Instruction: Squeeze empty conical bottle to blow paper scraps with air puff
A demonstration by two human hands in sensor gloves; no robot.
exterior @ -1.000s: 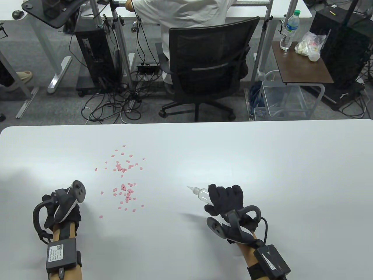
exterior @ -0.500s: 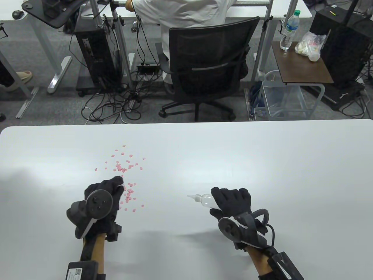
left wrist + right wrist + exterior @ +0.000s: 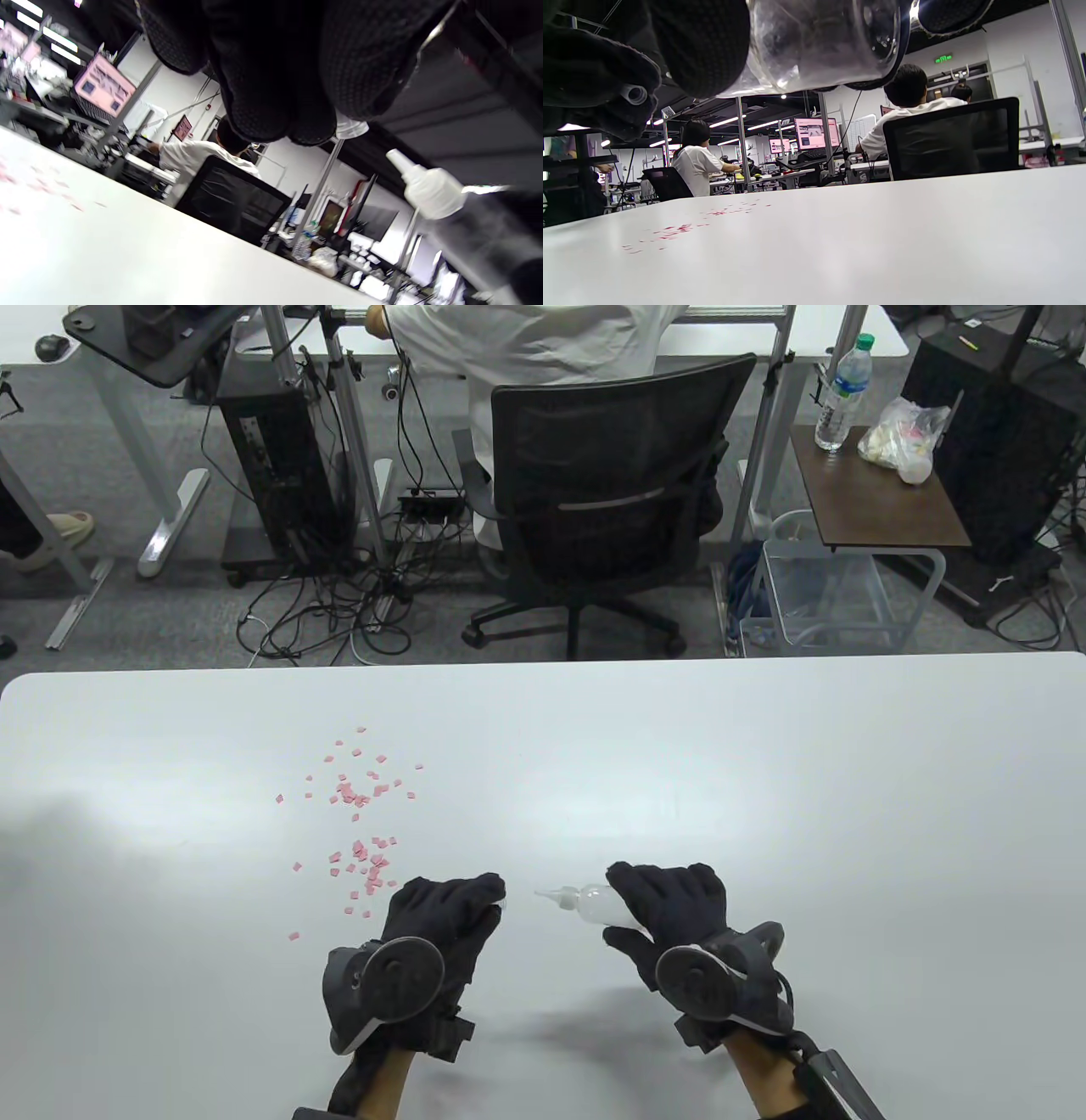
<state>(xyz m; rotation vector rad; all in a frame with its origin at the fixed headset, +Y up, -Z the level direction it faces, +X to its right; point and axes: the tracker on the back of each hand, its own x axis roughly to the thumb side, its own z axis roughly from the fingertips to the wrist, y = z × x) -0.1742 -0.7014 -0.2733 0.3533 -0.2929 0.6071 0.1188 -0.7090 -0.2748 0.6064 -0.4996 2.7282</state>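
My right hand [image 3: 662, 903] grips a clear conical bottle [image 3: 592, 902] on its side, above the white table [image 3: 764, 780]. Its white nozzle [image 3: 550, 893] points left. The bottle's clear body fills the top of the right wrist view [image 3: 818, 46]. My left hand [image 3: 450, 916] hovers just left of the nozzle tip, fingers curled. A small white cap [image 3: 350, 127] shows between its fingertips, and also in the right wrist view [image 3: 634, 94]. Pink paper scraps [image 3: 361, 814] lie scattered on the table, up and left of both hands.
The table's far edge [image 3: 543, 661] runs in front of a black office chair [image 3: 611, 492] with a seated person. A side table with a water bottle [image 3: 840, 390] stands beyond, at the right.
My left hand has swung from the table's left, across the scraps, to just left of the nozzle. My right hand with the bottle has shifted slightly down and left.
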